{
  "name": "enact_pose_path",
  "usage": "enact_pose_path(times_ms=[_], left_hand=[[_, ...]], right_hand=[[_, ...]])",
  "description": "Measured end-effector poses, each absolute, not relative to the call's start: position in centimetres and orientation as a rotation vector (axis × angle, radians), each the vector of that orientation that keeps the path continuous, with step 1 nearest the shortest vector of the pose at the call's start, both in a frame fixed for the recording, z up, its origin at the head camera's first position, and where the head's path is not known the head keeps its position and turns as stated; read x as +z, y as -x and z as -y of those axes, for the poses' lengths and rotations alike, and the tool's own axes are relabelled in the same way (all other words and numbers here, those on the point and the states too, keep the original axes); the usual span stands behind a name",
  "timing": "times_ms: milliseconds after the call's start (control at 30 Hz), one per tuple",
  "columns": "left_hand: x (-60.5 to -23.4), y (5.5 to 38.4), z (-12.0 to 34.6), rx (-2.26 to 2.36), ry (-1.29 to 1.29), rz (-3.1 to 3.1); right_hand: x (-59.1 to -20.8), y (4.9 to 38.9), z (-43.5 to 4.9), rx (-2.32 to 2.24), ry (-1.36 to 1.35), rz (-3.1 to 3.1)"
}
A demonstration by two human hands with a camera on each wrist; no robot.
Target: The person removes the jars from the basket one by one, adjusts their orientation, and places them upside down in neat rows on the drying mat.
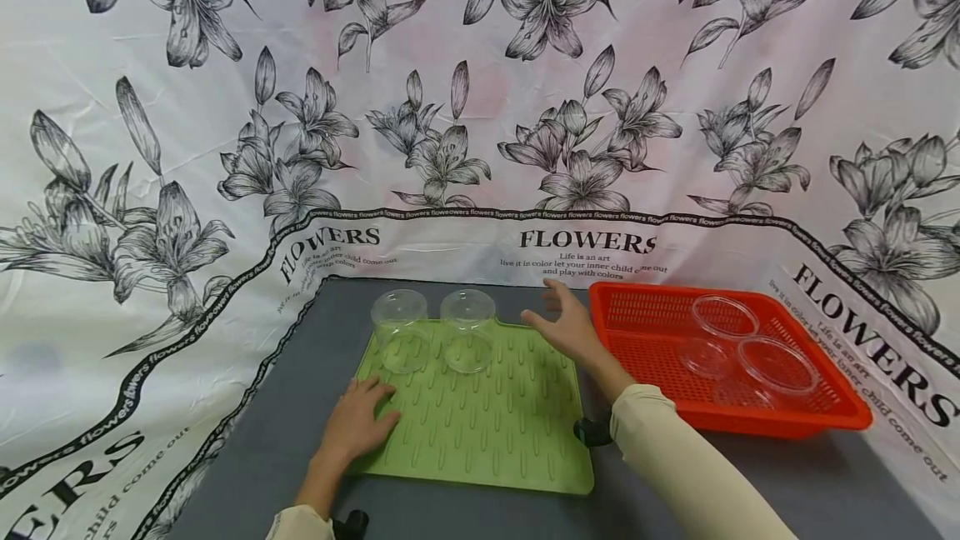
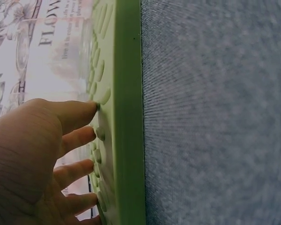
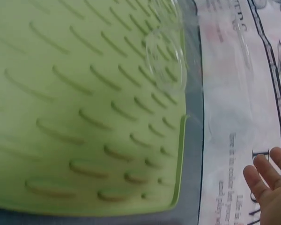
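Two clear round plastic containers [image 1: 400, 332] [image 1: 467, 332] stand side by side at the back left of a green ridged drying mat [image 1: 487, 440]. My left hand [image 1: 358, 423] rests at the mat's left edge, and in the left wrist view its spread fingertips [image 2: 86, 166] touch the ridged surface. My right hand [image 1: 566, 325] is held above the mat's back right corner, between the containers and a red basket. Its fingers are spread and hold nothing; only part of this hand [image 3: 274, 192] shows in the right wrist view.
The red perforated plastic basket [image 1: 750, 423] stands right of the mat, with two clear round containers [image 1: 708, 357] [image 1: 780, 365] inside. Everything sits on a grey table [image 1: 277, 432]. A flower-printed curtain [image 1: 450, 248] closes off the back and sides.
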State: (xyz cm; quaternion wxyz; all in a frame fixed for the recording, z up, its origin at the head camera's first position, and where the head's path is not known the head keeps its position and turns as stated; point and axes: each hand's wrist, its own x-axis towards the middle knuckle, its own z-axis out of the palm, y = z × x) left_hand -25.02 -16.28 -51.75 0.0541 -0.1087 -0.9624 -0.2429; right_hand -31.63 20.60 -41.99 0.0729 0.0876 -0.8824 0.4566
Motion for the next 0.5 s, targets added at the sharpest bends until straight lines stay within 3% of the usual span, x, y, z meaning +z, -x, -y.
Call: enact_pose_path(times_ms=[500], left_hand=[[-51.7, 25.5, 16.2, -0.766, 0.306, 2.954]], right_hand=[[-41.6, 30.6, -25.4, 1.279, -0.114, 2.464]])
